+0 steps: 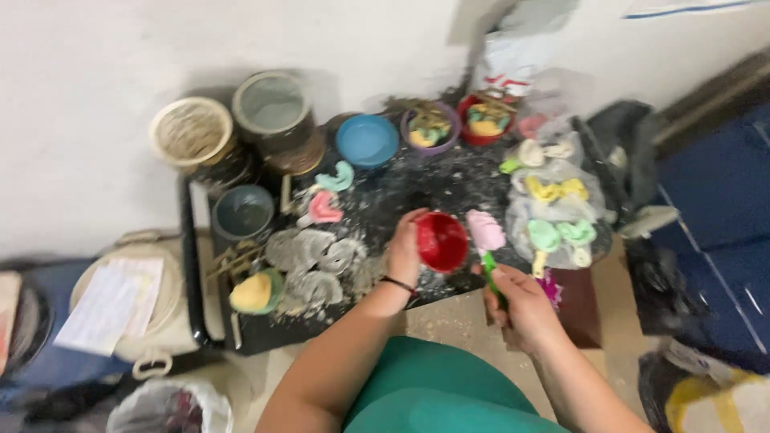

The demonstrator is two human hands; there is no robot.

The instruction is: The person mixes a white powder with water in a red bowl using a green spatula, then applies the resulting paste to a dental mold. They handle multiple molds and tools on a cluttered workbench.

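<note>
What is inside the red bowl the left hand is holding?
The red bowl, gripped by the left hand, shows only a glossy red interior; blur hides any contents. The near wall covers part of its bottom.

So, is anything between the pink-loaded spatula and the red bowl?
Nothing visible. The right hand holds the spatula just beside the red bowl, which the left hand steadies; the gap looks open.

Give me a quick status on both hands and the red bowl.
Left hand grips red bowl by its rim. Right hand holds green-handled tool, pink end beside the bowl. Nothing between them.
</note>
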